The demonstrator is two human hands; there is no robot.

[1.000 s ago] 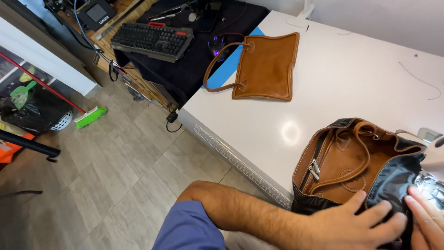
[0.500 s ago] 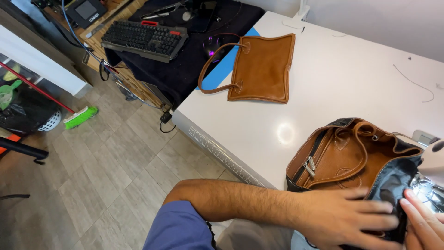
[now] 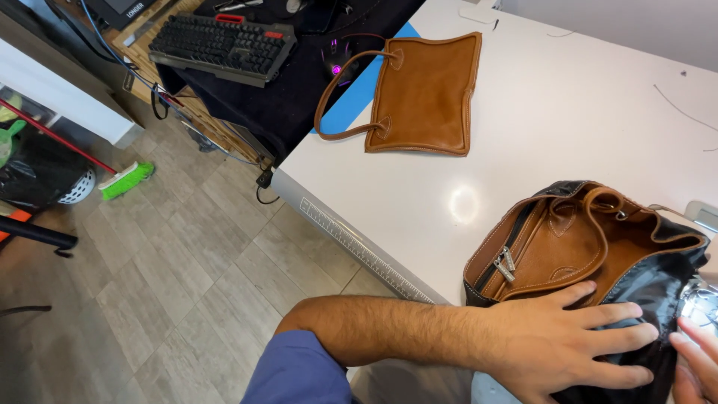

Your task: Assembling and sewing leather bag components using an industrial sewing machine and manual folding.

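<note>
Black, glossy lining (image 3: 658, 299) lies right under my left hand (image 3: 557, 344), which rests flat with the fingers spread toward the right, pressing down and clenching nothing. My right hand (image 3: 695, 359) comes in at the frame's lower right corner, only its fingertips showing; they touch the same black material just past my left fingertips, and I cannot tell whether that grip pinches the lining or merely rests on it. So both hands meet on the near right part of the open brown leather bag (image 3: 568, 243), with the left hand covering more of it. The bag lies on the white tabletop (image 3: 568, 120), close to its near edge, with its long axis running from lower left to upper right, away from my left wrist; its zip pull (image 3: 507, 263) sits just beyond my knuckles. Well apart, farther along the tabletop, a flat tan handbag (image 3: 426, 93) lies with its strap hanging over the edge. Beyond that sits a dark keyboard (image 3: 217, 46).
</note>
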